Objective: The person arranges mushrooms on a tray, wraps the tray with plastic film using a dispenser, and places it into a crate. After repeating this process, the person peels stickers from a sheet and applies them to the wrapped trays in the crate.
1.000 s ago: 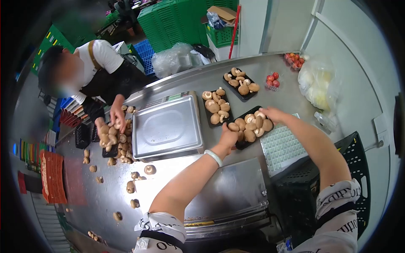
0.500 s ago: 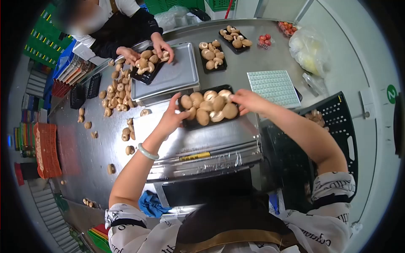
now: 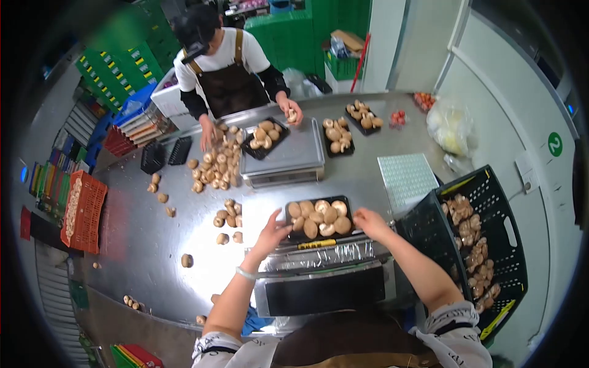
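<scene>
A black tray [image 3: 296,237] of brown mushrooms [image 3: 319,216] is level over the front of a film-wrapping machine [image 3: 325,260], just behind its yellow label. My left hand [image 3: 272,234] grips the tray's left end, thumb at the rim. At the right end, the fingers of my right hand [image 3: 370,223] are bent against the edge. The undersides of both hands are hidden, and so is the tray's bottom. Clear film shows in front of the tray.
Across the table, a co-worker [image 3: 230,80] holds a mushroom beside a tray on a metal scale [image 3: 282,165]. Loose mushrooms [image 3: 218,165] lie left of it. A label sheet [image 3: 406,178] and a dark crate [image 3: 506,227] of bagged mushrooms are at right.
My hands have brought the mushroom tray toward me, over the wrapper's front. My view has tilted up. The co-worker's hands have moved apart, off their tray, one now holding a mushroom.
</scene>
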Demonstrator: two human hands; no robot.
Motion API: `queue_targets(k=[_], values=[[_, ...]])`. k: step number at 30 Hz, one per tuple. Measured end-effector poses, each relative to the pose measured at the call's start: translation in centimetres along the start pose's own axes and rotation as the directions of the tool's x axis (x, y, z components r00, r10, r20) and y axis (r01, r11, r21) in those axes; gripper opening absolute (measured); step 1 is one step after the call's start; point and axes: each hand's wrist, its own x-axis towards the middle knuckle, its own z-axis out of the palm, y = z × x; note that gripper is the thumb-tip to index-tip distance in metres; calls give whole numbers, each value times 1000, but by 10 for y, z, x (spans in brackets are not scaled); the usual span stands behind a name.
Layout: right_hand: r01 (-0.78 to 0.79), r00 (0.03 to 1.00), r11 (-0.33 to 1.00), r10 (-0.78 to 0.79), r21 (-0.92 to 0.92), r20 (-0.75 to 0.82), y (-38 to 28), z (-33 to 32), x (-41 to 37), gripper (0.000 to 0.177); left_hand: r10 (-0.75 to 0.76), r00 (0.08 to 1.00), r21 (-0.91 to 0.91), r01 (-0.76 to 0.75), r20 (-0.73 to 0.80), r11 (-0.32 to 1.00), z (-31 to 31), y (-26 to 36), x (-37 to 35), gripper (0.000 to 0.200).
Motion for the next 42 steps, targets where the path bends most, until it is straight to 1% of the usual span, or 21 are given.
queue_targets(k=[2,3,4,6,8,12,14,16,17,18,21,22,23,25,28,29,30,32,37,40,42], values=[[234,949,959,-261,-162,-178,-13,-18,-36,24,192,958,284,-128,-211,950,-6,3,-31,52],[202,938,941,-265,-271,-222,-19,-28,-54,22,288,898,545,-66,-332,836,-13,-15,-40,36],[157,926,915,-268,-372,-267,-21,-35,-71,21,248,879,482,-24,-407,876,-16,-13,-57,23],[-34,923,866,-165,-499,-348,-11,-34,-98,25,492,773,776,2,-402,631,-17,-23,-85,23],[-177,922,791,-74,-586,-379,-4,-16,-112,32,465,785,838,122,-410,532,0,-36,-98,24],[-14,942,897,-136,-441,-306,23,28,-93,25,435,801,750,25,-410,661,37,-54,-79,26],[41,958,911,-152,-409,-243,22,21,-86,18,288,884,658,28,-368,753,29,-64,-64,26],[-98,993,990,91,-97,-77,27,-1,-82,19,62,974,449,44,-219,892,6,-46,-68,28],[-40,999,965,34,260,28,32,-15,-87,21,-56,997,131,62,-50,989,-12,-50,-67,22],[-96,994,828,55,553,89,17,-31,-96,19,-24,989,-209,55,146,976,-29,-31,-72,14],[-5,981,324,-183,946,68,-34,-57,-100,24,71,959,-452,63,274,890,-50,35,-72,19],[31,978,304,-206,952,34,-54,-66,-94,24,91,969,-542,49,229,839,-50,60,-68,26],[81,947,93,-316,992,-48,-64,-70,-81,21,322,932,-692,-122,166,712,-48,76,-57,25],[303,950,44,-99,952,-297,-88,-63,-46,14,328,942,-776,-261,-74,575,-30,103,-29,17],[387,906,685,-158,617,-392,-91,-44,17,12,422,865,-437,-501,-272,747,-6,73,47,14],[381,892,847,-231,371,-388,-76,-31,37,14,427,877,-36,-445,-221,895,-2,56,62,16],[396,870,905,-317,153,-378,-49,-12,60,14,409,895,377,-322,-177,868,2,41,73,18],[192,960,976,-209,-107,-188,-34,0,74,17,336,938,507,-249,-85,825,14,17,82,22],[112,994,994,-112,-12,4,-40,-2,58,33,127,992,-179,-123,10,976,3,16,72,16],[45,985,999,-45,0,165,-30,-7,41,43,-174,971,-103,192,162,976,3,26,41,26],[-12,962,1000,6,21,271,-26,-4,20,41,-116,984,17,115,139,993,4,12,24,40]])
